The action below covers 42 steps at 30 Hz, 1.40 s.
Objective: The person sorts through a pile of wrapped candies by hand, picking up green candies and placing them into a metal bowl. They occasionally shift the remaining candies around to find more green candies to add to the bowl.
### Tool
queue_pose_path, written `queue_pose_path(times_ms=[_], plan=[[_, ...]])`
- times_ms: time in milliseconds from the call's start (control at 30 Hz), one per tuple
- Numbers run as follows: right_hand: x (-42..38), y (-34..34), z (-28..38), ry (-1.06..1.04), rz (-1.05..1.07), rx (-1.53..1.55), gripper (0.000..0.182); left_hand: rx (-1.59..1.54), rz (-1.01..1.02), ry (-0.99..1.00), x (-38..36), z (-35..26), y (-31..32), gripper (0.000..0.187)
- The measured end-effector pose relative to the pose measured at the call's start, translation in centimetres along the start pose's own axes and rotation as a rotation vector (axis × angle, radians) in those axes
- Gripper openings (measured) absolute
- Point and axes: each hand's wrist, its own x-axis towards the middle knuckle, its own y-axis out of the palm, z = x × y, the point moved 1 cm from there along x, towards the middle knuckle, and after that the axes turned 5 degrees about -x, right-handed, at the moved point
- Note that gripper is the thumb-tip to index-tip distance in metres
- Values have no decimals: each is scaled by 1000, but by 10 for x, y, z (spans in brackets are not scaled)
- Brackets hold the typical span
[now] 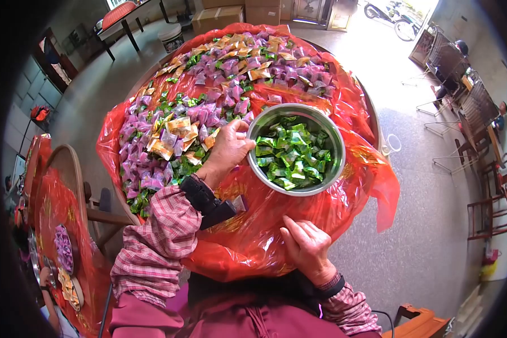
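A round metal bowl [257, 169] holds many green-wrapped candies [294, 151] and sits on a table covered with red plastic sheeting [225, 248]. My left hand [229, 147] is at the bowl's left rim, its thumb and fingers closed on the edge. Below the bowl, my right hand [308, 243] rests over the plastic with its fingers loosely bent and nothing visible in them. Purple-wrapped candies [146, 135] lie heaped left of my left hand, with orange packets [177, 127] and more green ones among them. One small purple packet [240, 203] lies beside my left wrist.
A second red-covered table [56, 197] stands at the left, bearing a plate of purple packets [63, 248] and a dish of orange ones [70, 290]. Another person's arm [48, 293] reaches there. Chairs [493, 205] line the right wall. A bucket [170, 39] and cardboard boxes [219, 19] stand behind.
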Motion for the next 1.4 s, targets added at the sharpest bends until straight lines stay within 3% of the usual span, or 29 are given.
queue_pose_path(times_ms=[167, 367, 500, 567, 600, 633, 700, 733, 833, 1033, 1133, 1200, 1233, 1300, 1400], plan=[[2, -1, -1, -11, 8, 23, 24, -92, 76, -7, -37, -34, 2, 30], [1, -9, 0, -17, 61, 92, 21, -220, 91, -178, -86, -5, -9, 26], [0, -8, -1, 13, 64, 123, 18, -194, 200, -167, -104, -2, -27, 16], [1, -6, -1, 18, 60, 81, 18, 131, 167, 28, -106, 6, -44, 9], [0, -4, -2, 11, 57, 68, 18, 292, 137, 82, -109, 4, -49, 16], [-1, -4, -1, 12, 62, 67, 18, 288, 136, 79, -110, 6, -51, 16], [-1, -3, 0, 18, 43, 41, 18, 694, 203, 397, -117, 9, -52, 29], [-2, -1, 0, 13, 45, 42, 18, 823, 284, 307, -120, 11, -48, 39], [-3, 1, -2, 7, 34, 32, 19, 1041, 351, 302, -124, 24, -34, 34], [-4, 1, -2, -2, 16, 25, 19, 1126, 323, 321, -121, 19, -39, 32], [-5, 1, -2, -5, 10, 31, 20, 963, 143, 319, -105, 7, -62, 31], [-5, 2, -2, -13, 0, 30, 20, 826, 52, 418, -86, -12, -80, 32], [-5, 2, -2, -12, -2, 33, 20, 651, -3, 143, -84, -32, -81, 27], [-4, 2, -2, -14, -12, 29, 21, 316, -25, 220, -63, -30, -97, 22], [-4, 2, -1, -7, -18, 32, 20, 429, -23, 382, -43, -17, -109, 20]])
